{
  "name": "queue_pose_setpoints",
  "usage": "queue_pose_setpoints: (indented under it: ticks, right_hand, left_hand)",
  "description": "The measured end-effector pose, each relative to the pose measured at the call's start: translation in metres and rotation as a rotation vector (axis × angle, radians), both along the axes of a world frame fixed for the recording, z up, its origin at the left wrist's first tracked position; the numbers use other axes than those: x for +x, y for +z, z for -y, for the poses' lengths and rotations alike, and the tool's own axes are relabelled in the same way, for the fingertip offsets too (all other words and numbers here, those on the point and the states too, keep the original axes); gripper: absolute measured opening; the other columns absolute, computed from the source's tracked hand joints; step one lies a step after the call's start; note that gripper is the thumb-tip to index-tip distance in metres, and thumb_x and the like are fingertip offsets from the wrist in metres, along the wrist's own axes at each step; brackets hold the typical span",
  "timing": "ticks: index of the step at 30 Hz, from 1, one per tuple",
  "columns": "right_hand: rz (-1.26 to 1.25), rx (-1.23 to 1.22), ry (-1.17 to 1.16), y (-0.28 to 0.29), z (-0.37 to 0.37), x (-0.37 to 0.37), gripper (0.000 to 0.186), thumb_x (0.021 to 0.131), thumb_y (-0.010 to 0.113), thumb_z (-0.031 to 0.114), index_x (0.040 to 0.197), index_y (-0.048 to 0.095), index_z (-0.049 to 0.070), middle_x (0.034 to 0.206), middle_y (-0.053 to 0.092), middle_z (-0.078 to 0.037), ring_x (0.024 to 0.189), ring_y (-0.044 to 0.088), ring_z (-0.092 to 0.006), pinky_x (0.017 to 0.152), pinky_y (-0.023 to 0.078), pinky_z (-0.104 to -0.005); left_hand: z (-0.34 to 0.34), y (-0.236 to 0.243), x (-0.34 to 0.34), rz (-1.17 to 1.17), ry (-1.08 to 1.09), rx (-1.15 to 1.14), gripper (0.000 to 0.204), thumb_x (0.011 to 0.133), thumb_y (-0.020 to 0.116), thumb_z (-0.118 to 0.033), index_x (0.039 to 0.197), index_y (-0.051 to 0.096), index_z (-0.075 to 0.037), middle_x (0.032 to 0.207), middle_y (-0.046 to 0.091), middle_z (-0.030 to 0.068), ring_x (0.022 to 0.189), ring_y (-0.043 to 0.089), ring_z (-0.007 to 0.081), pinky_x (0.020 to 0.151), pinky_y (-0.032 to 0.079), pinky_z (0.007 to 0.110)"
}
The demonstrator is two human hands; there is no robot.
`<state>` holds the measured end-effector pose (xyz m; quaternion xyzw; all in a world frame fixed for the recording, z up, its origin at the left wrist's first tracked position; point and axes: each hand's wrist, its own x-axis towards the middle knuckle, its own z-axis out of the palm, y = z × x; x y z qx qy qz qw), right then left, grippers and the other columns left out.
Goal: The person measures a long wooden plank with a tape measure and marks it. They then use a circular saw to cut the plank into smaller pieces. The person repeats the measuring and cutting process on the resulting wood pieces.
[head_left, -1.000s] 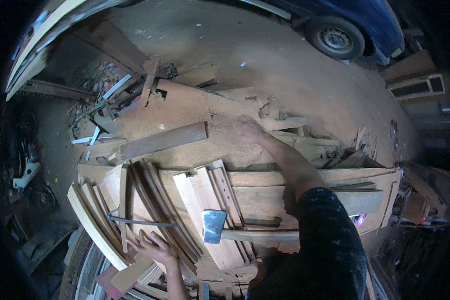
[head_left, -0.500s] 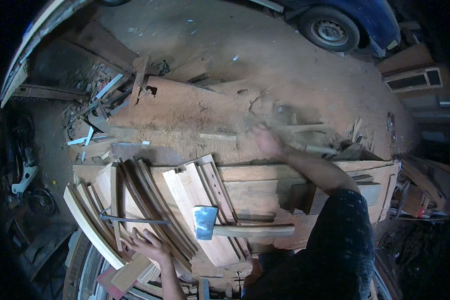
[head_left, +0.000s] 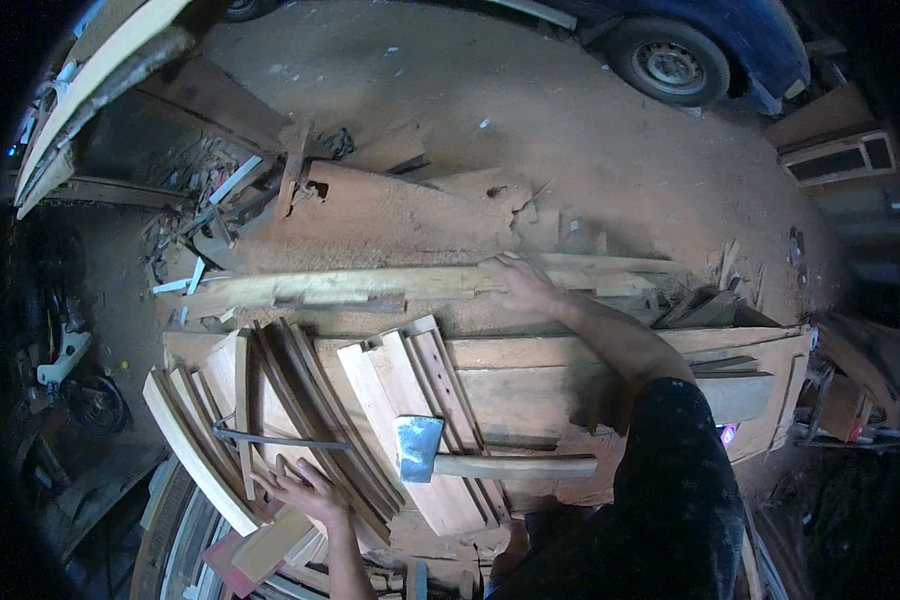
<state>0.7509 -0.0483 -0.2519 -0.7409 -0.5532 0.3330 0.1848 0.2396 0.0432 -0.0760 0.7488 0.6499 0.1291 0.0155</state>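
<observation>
My right hand (head_left: 518, 282) reaches beyond the bench, its fingers bent over the far edge of a long, pale wooden plank (head_left: 360, 285). The plank lies crosswise amid sawdust, and the fingertips are partly hidden behind it. My left hand (head_left: 308, 492) lies with fingers spread on several wooden strips (head_left: 315, 415) at the near left. Beside it is a bow saw (head_left: 280, 437) with a thin dark curved part. An axe (head_left: 418, 448) with a broad, shiny head and a wooden handle lies across pale boards (head_left: 372, 385) between my arms.
The wooden bench (head_left: 530, 350) spans the middle, with short boards (head_left: 735, 392) at its right end. Offcuts (head_left: 210, 240) are heaped at the far left. A blue car's wheel (head_left: 668, 62) stands at the far right. A motorbike (head_left: 65, 365) is at the left.
The dust around my right hand has cleared. The long plank now shows along its length where sawdust covered it before. My left hand stays on the strips.
</observation>
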Motion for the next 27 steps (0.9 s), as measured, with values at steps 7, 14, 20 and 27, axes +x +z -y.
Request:
queue_pose_setpoints:
  ticks: [7,14,20,27]
  right_hand:
    - [-0.134,0.111,-0.022,-0.009,-0.029,-0.026,0.054,0.085,0.075,0.04,0.124,0.064,0.004,0.124,0.06,-0.022,0.122,0.054,-0.0392,0.105,0.044,-0.0487]
    - [0.018,-0.356,-0.094,-0.092,-0.045,0.033,0.059,0.081,0.075,0.038,0.128,0.064,0.003,0.135,0.06,-0.024,0.129,0.055,-0.0396,0.106,0.046,-0.046]
    - [-0.088,-0.142,0.05,-0.032,-0.056,0.02,0.058,0.083,0.074,0.035,0.129,0.061,0.002,0.125,0.065,-0.025,0.12,0.06,-0.0423,0.101,0.049,-0.0488]
    - [-0.219,0.156,-0.139,0.01,-0.052,0.004,0.055,0.098,0.062,0.048,0.13,0.062,0.003,0.116,0.067,-0.025,0.111,0.064,-0.0422,0.096,0.05,-0.0465]
  left_hand:
    - [0.003,-0.001,-0.003,-0.04,0.011,0.019,0.048,0.106,0.053,-0.031,0.139,0.051,0.003,0.163,0.016,0.0328,0.149,0.026,0.0481,0.12,0.026,0.057]
    - [-0.003,-0.001,0.004,0.066,0.012,0.006,0.048,0.107,0.052,-0.031,0.137,0.051,0.006,0.162,0.017,0.0337,0.15,0.022,0.0494,0.121,0.024,0.058]
    - [0.004,-0.006,-0.006,0.069,0.018,-0.021,0.052,0.107,0.05,-0.034,0.137,0.051,0.008,0.163,0.014,0.0339,0.151,0.019,0.0485,0.121,0.023,0.058]
    - [-0.001,0.001,0.008,0.074,0.037,-0.032,0.056,0.107,0.051,-0.036,0.141,0.047,0.008,0.164,0.012,0.0324,0.148,0.027,0.0473,0.12,0.026,0.056]
